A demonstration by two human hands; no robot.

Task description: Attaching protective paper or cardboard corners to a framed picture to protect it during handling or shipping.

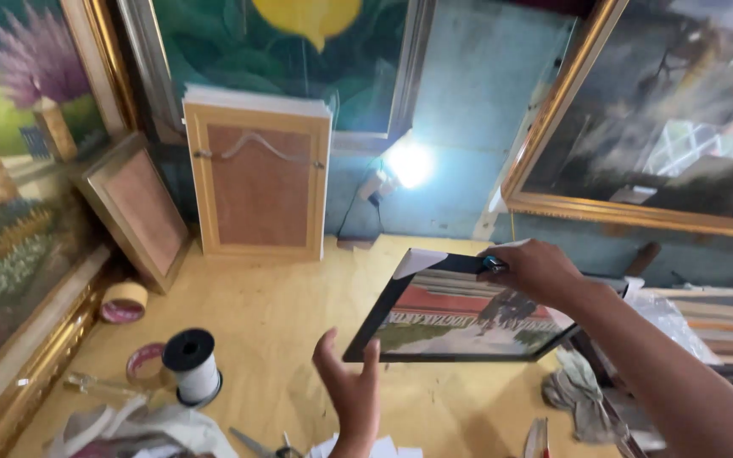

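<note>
A right hand grips the top edge of a black-framed picture, fingers clamped on it, holding it tilted above a yellow counter. The left hand touches the frame's lower left corner, fingers apart. A white spool and tape rolls sit left.

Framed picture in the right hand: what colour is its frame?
Black frame, with one white corner protector; head view.
</note>
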